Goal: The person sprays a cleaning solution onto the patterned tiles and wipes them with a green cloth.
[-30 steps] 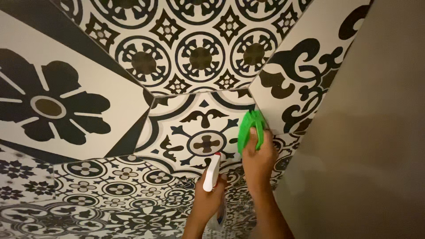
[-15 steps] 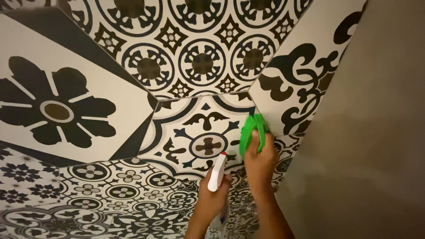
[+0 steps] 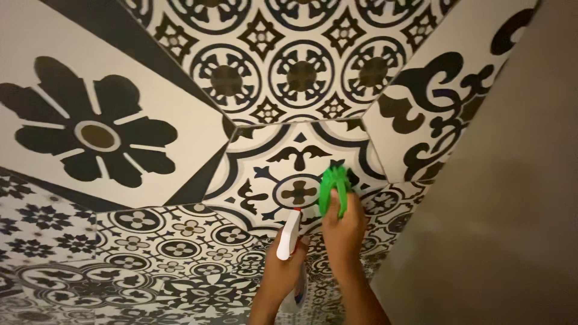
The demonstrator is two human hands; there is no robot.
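A: What does the right hand [image 3: 343, 232] have, low in the frame just right of centre?

B: A bright green cleaning tool [image 3: 333, 189], a cloth or scrubber (the blur keeps me from telling which). The fingers are clenched round its lower part, and its upper end presses against the black-and-white patterned tile wall [image 3: 289, 78].

A: Where on the wall exactly?

B: On the tile at the centre of the frame, the one with a dark cross-shaped medallion [image 3: 298, 192] inside a ring. The green tool sits just right of that medallion, touching the tile face.

A: And the left hand [image 3: 283, 274]?

B: Lower centre, just left of the right one. Its grip is closed round a white plastic spray bottle [image 3: 289, 235], with the nozzle head sticking up above the fingers and tilted slightly to the right. The bottle's body shows a little below the hand at the bottom edge, mostly hidden.

A: Are the two hands touching?

B: They are just beside each other; whether they touch I cannot tell.

A: What surrounds them?

B: A large white tile with a big black flower [image 3: 96, 135] at the upper left, small floral tiles across the lower left, a scroll-patterned tile at the upper right, and a plain brownish-grey wall panel [image 3: 512, 229] filling the right side (dim, featureless).
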